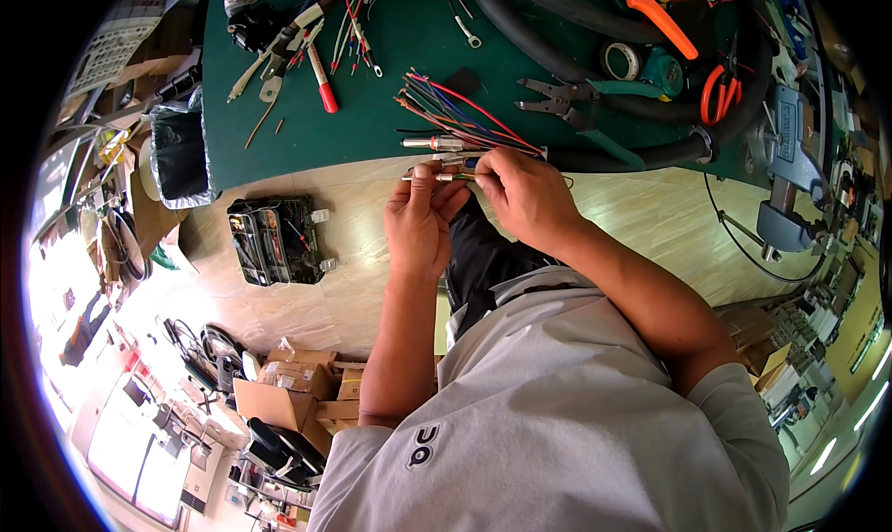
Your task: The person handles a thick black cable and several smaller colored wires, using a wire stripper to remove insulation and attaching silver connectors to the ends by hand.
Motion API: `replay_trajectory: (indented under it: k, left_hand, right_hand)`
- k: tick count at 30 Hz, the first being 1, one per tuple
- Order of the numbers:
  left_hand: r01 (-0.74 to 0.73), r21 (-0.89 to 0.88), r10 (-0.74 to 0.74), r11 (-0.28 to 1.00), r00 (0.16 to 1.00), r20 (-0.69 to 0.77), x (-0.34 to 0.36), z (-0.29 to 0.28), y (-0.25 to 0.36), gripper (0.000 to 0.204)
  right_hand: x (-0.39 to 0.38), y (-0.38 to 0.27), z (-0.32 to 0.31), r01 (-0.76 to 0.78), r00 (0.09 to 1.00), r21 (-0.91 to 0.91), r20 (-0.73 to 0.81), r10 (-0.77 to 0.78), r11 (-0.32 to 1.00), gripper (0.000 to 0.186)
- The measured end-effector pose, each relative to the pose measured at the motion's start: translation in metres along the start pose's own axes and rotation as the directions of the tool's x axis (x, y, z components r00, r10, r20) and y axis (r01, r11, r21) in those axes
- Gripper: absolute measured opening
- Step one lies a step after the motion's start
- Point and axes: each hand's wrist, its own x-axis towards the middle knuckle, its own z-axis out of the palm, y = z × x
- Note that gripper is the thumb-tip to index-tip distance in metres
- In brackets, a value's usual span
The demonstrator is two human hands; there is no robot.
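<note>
At the table's near edge my left hand (420, 218) is closed, thumb and fingers pinching a small metal pin contact (445, 176). My right hand (530, 197) is closed just to the right, its fingertips pinching a thin wire that leads to the pin. A thick black cable (621, 158) lies along the edge beside my right hand. From its stripped end several red, blue and dark wires (474, 114) fan out to the left. A larger silvery contact (435, 144) lies just beyond my left fingertips. The fingers partly hide the pin and wire.
On the green table (353, 151) lie green-handled pliers (567, 100), a red-capped marker (322, 81), a tape roll (621, 61), orange-handled cutters (720, 91) and a lug (473, 40). A vise (790, 151) stands at right. A lined bin (181, 151) and toolbox (277, 239) are at left.
</note>
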Motion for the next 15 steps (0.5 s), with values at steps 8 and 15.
replay_trajectory:
  k: [8, 15]
  left_hand:
    - [-0.022, -0.002, 0.022, 1.0, 1.0, 0.005, 0.002, -0.0023, -0.0031, 0.024]
    - [-0.051, 0.031, 0.052, 0.998, 0.998, -0.018, 0.0019, -0.0003, -0.0044, 0.024]
  right_hand:
    - [-0.0022, 0.0018, 0.0006, -0.001, 1.0, -0.04, 0.009, 0.001, 0.999, 0.011]
    - [-0.0021, 0.003, 0.0013, 0.032, 0.999, -0.132, 0.04, -0.027, 0.991, 0.012]
